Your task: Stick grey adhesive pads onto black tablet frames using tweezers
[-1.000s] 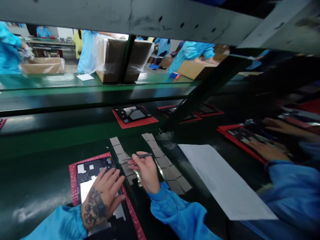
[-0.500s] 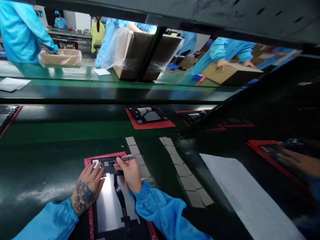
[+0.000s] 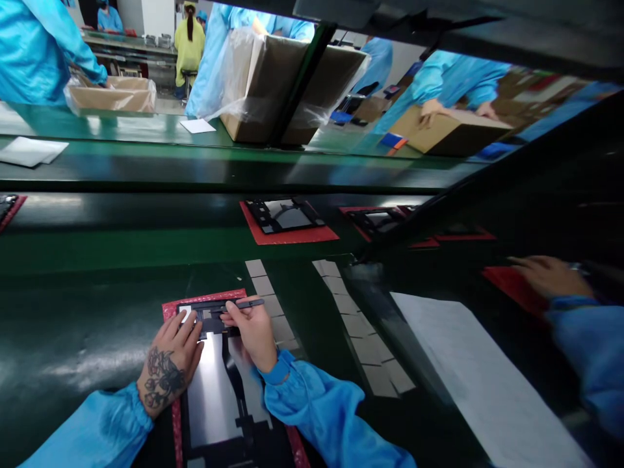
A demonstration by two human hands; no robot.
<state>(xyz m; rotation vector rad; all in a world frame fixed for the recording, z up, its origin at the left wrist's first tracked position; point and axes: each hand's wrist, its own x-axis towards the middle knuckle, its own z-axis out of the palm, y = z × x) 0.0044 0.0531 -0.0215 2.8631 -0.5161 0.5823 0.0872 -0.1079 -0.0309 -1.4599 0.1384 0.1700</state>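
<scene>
A black device panel (image 3: 214, 390) with a shiny metal middle lies on a red foam mat (image 3: 171, 311) in front of me. My left hand (image 3: 170, 367) lies on the panel's upper left part, fingers stretched out. My right hand (image 3: 251, 331) is closed on dark tweezers (image 3: 241, 304), whose tip points left at the panel's top edge. Two strips of small grey square pads (image 3: 270, 305) run beside the mat on the right.
A white sheet (image 3: 482, 383) lies to the right. Other panels on red mats (image 3: 287, 224) ride the green belt beyond. A co-worker's hand (image 3: 548, 276) reaches in at the right. Cardboard boxes (image 3: 253, 84) and people in blue coats stand behind.
My right hand came off the pad strip with the tweezers and moved left to the panel's top edge. My left hand slid up the panel. The co-worker's hand shifted.
</scene>
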